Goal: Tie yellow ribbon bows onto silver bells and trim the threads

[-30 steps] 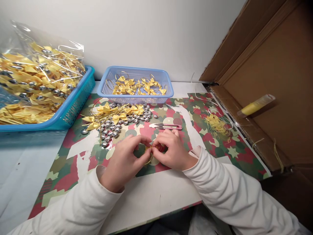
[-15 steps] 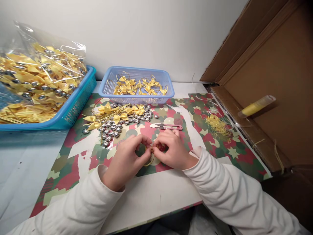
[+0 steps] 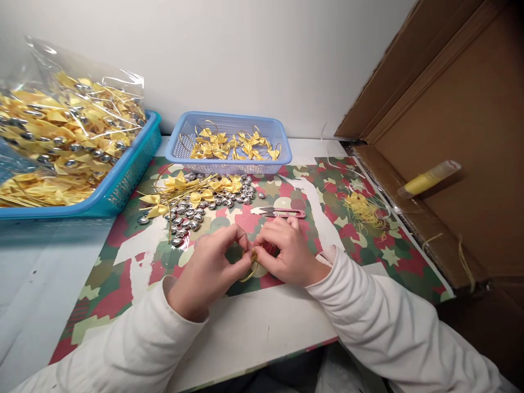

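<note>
Little moved since earlier frame: gold cord loop [image 3: 250, 268] dropped slightly lower between hands. Left hand [image 3: 213, 267] and right hand [image 3: 286, 252] both pinch it at frame centre, probably knotting; detail too small. Thread snips [image 3: 278, 212] just above. Silver beads [image 3: 192, 213] upper left of hands.

Snips [image 3: 279, 212] lie just beyond the hands; bead and bow pile [image 3: 196, 199] blocks forward-left. Cardboard wall [image 3: 450, 136] closes the right. Bare mat [image 3: 262, 327] near edge passable.
</note>
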Tool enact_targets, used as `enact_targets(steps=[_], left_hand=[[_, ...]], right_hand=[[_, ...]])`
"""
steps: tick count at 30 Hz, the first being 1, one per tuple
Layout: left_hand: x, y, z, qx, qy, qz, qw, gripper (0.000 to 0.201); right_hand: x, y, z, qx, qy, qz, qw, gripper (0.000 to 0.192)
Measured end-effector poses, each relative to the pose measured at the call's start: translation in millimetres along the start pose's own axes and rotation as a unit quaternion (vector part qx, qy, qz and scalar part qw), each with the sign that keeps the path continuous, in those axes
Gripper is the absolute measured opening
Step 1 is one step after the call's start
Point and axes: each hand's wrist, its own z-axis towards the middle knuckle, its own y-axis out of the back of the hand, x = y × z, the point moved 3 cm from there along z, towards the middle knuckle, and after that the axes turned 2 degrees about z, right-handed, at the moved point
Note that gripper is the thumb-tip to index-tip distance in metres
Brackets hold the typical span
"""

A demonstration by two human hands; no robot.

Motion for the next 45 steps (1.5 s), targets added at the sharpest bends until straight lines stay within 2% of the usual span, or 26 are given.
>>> enact_targets(steps=[9,13,15,20,22,25,28,39,45], left_hand=[[2,0.8,-1,-0.004,-0.008,-0.042,0.999,0.016],[1,1.2,-2,-0.015,-0.005,-0.059,0.998,0.018],[0,1.4,-2,-0.022,0.007,-0.084,0.996,0.019],[-1,2.5,-1,-0.039,0.047,-0.164,0.984,0.02],[-1,2.7,-1,-0.047,0.055,-0.168,0.983,0.021],[-1,2.8,-1,-0.062,0.065,-0.159,0.983,0.021],[-2,2.4,-1,-0.07,0.071,-0.155,0.983,0.021],[-4,2.0,-3,-0.076,0.066,-0.137,0.985,0.022],[-5,4.8,-5,-0.105,0.021,-0.058,0.993,0.02]], right_hand=[[0,1,1,0.038,0.007,0.017,0.999,0.016],[1,1,1,0.037,0.001,0.029,0.999,0.015],[1,2,1,0.017,0.0,0.039,0.999,0.013],[5,14,-2,-0.108,0.026,0.08,0.991,0.01],[8,16,-4,-0.133,0.045,0.091,0.986,0.01],[12,14,-6,-0.123,0.055,0.073,0.988,0.013],[11,9,-6,-0.113,0.031,0.047,0.992,0.012],[5,6,-5,-0.098,-0.009,0.055,0.994,0.009],[3,5,-3,-0.07,-0.03,0.077,0.994,0.009]])
